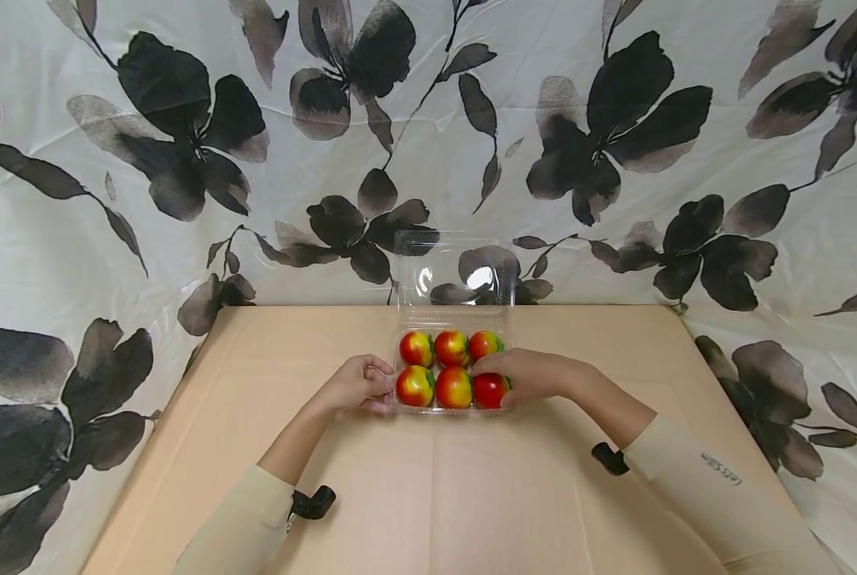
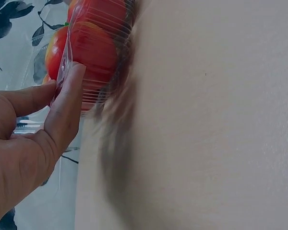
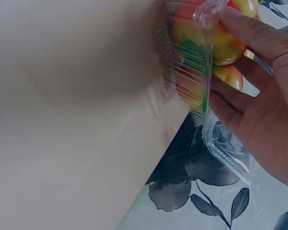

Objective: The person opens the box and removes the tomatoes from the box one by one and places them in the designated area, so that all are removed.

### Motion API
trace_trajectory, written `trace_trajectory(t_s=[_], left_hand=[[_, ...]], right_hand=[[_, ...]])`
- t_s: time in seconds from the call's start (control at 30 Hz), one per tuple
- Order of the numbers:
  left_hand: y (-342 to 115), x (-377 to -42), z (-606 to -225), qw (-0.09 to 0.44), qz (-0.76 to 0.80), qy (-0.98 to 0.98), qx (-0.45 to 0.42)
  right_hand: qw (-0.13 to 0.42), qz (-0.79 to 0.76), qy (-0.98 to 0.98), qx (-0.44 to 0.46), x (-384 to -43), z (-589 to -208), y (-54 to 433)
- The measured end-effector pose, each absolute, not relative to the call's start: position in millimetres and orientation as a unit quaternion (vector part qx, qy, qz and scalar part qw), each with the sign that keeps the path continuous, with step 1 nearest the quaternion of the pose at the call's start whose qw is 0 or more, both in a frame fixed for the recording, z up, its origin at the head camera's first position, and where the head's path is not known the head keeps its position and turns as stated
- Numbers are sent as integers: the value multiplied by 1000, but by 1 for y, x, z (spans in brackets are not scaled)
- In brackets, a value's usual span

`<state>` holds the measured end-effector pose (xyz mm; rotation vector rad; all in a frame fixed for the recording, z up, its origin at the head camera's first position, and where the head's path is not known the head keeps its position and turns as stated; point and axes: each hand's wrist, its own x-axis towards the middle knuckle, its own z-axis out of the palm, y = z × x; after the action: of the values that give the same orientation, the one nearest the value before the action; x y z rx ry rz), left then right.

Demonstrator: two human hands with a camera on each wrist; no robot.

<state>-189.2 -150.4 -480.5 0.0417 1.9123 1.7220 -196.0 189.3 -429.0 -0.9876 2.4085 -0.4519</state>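
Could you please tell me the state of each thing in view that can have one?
Clear lid: open, raised behind the tray
Clear tray: on the table, holding six fruits in two rows of three
Front right fruit: in the tray
Other five fruits: in the tray
Left hand: pinching the tray's left rim
Right hand: thumb and fingers around the front right fruit

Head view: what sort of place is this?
Probably an indoor tabletop recording setup, though the wider room isn't visible: a plain tan work surface, a floral sheet behind it, and an open clear container of red-and-yellow fruits.
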Motion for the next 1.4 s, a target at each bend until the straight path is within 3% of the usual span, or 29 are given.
trace_trajectory(t_s=[0.43,0.73,1.4], left_hand=[[-151,-189,-479,285,645,709,13],[-152,-190,-478,285,644,710,13],[-151,-188,-476,291,637,714,7]], right_hand=[[259,-191,882,-344,-196,-417,194],[237,-242,880,-333,-190,-410,204],[88,-324,906,-259,-171,-423,240]])
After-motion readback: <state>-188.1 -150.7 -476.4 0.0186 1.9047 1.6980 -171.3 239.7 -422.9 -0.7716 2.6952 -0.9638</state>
